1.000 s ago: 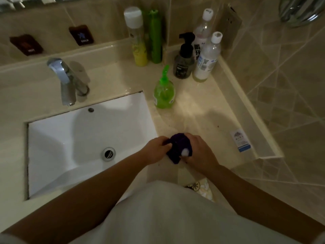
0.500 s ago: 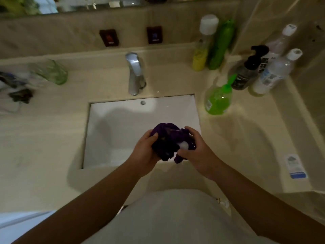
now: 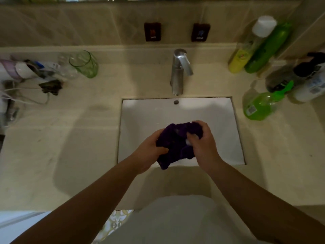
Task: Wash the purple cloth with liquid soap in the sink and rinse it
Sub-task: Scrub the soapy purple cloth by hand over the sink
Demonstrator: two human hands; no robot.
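Note:
The purple cloth is bunched up between both hands, over the near part of the white rectangular sink. My left hand grips its left side. My right hand is closed on its right side, with a dab of white foam by the fingers. A lower corner of the cloth hangs down over the sink's front rim. The green liquid soap bottle with a pump top stands on the counter right of the sink. The chrome tap behind the sink shows no running water.
Yellow and green bottles, a dark pump bottle and a white bottle crowd the back right corner. A green glass, cables and small items lie at the left of the beige counter.
Both hands carried the cloth from the counter right of the sink to over the basin. The camera view swung left and now centres on the sink.

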